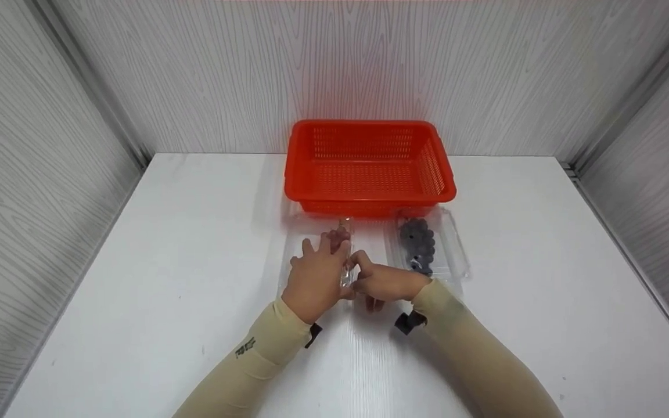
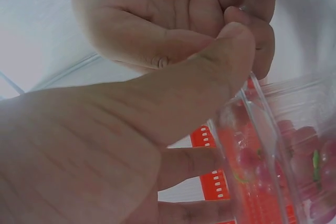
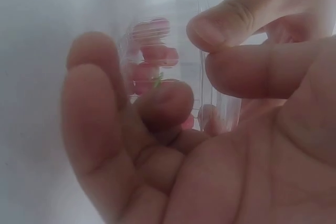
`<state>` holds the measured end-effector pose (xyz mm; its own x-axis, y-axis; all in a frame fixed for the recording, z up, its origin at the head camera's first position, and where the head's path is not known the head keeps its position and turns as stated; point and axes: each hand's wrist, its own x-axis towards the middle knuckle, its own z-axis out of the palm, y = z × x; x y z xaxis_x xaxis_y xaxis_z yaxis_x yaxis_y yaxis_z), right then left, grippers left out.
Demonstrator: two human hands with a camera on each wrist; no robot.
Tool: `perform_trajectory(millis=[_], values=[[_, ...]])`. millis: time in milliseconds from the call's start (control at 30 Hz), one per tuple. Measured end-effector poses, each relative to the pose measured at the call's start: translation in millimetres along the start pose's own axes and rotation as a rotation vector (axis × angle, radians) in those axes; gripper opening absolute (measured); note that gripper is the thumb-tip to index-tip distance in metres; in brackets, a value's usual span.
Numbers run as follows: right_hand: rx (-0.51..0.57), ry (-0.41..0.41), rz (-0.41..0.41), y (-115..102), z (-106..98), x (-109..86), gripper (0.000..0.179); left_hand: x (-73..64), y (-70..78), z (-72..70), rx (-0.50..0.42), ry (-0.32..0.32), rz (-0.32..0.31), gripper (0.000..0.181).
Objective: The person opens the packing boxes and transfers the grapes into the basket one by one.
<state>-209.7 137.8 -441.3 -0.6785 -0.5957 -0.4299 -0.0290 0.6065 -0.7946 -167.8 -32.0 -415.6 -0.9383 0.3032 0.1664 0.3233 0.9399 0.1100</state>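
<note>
My left hand (image 1: pixel 314 287) lies over a clear plastic box (image 2: pixel 268 124) of red grapes (image 2: pixel 304 150), its fingers spread and nearly straight against the plastic, the thumb reaching across to the edge nearest my other hand. My right hand (image 1: pixel 389 281) is at that same right-hand edge, fingers half curled; I can't tell whether they pinch the rim or only touch it. In the right wrist view my two thumbs meet, or nearly meet, beside the upright plastic edge, and the grapes show through the clear wall, with a bit of green among them.

The box sits on the white table (image 1: pixel 207 244) in front of me, just this side of a red basket (image 1: pixel 369 196) with perforated walls, which stands near the wood-grain back wall (image 1: pixel 212 81). To the right of my hands is a second clear box (image 1: pixel 442 264), with dark grapes (image 1: pixel 417 241) in it, partly hidden by my right wrist. I wear beige sleeves (image 1: pixel 468 354), and a small black piece (image 1: pixel 410 322) shows at each wrist.
</note>
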Motion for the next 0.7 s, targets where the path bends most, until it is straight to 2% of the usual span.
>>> perform_trajectory(millis=[200,367,533,700], values=[[0.021,0.032,0.032,0.6,-11.8,-8.8,0.035,7.4,6.1,2.0,0.002,0.038,0.063,0.082],[0.02,0.004,0.004,-5.8,-9.8,-2.4,0.037,3.3,-2.7,-1.4,0.009,0.037,0.039,0.081],[0.008,0.001,-0.002,-5.8,-4.5,2.4,0.037,-1.2,-9.2,-4.8,-0.004,-0.004,0.047,0.073],[-0.008,0.005,0.002,0.6,-3.2,1.8,0.036,-0.3,-7.2,-2.8,-0.028,-0.04,0.051,0.073]])
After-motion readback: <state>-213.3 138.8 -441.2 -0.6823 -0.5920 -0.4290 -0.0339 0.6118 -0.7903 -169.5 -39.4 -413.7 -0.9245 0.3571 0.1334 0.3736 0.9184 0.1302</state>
